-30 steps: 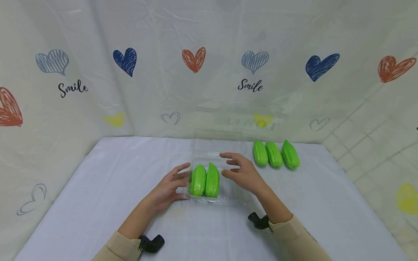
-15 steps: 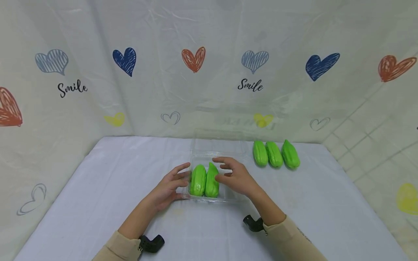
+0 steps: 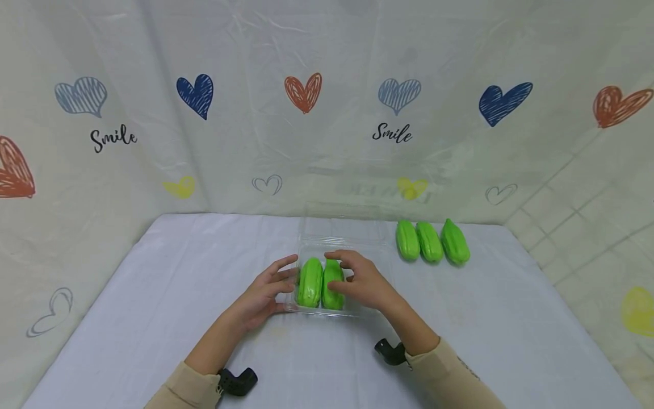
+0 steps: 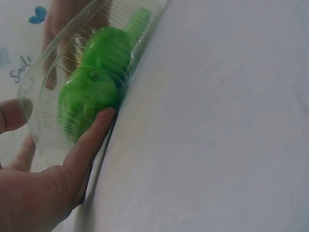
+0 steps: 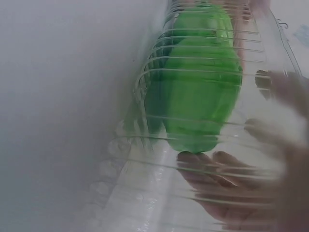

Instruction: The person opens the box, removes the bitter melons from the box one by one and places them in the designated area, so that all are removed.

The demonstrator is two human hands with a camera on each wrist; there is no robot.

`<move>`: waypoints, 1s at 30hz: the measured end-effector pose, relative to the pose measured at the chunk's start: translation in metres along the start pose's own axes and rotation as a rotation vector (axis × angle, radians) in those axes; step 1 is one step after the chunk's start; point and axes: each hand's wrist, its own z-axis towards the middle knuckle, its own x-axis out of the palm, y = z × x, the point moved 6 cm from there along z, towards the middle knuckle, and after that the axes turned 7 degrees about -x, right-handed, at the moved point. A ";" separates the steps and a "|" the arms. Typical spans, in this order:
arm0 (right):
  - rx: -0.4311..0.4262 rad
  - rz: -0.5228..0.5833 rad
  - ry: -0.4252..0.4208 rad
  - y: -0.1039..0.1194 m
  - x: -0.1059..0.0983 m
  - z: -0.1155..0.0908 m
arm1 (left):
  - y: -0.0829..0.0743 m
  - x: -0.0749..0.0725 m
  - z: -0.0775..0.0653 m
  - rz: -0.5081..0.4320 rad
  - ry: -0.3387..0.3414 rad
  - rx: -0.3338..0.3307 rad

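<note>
A clear plastic clamshell box (image 3: 357,312) sits in the middle of the table with its lid raised at the back. Inside, on its left side, two bright green ridged vegetables lie side by side: a left one (image 3: 310,283) and a right one (image 3: 332,301). My left hand (image 3: 263,295) holds the box's left side; in the left wrist view its thumb (image 4: 91,140) presses the low wall. My right hand (image 3: 365,281) reaches over the right vegetable, thumb and index finger spread across it. The right wrist view shows fingertips (image 5: 186,158) right at a green vegetable's end.
Three more green vegetables stand in a row at the back right: one left (image 3: 407,241), one middle (image 3: 429,242), one right (image 3: 455,242). A white cloth (image 3: 194,272) covers the table. Behind it hangs a pale curtain (image 3: 337,153) printed with hearts.
My right hand has moved left and slightly toward me, from the box's right part to over the right vegetable. My left hand and the box have stayed put.
</note>
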 end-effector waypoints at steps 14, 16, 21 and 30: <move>-0.041 -0.145 0.028 -0.002 0.006 0.004 | 0.000 0.000 -0.001 0.002 0.002 0.005; -0.044 -0.161 0.034 -0.003 0.007 0.004 | -0.001 0.000 -0.001 0.003 0.002 0.006; -0.033 -0.181 0.044 -0.003 0.007 0.003 | 0.000 0.001 0.000 0.001 0.005 0.002; -0.018 -0.185 0.063 -0.002 0.007 0.002 | 0.000 0.001 0.000 0.009 -0.006 -0.005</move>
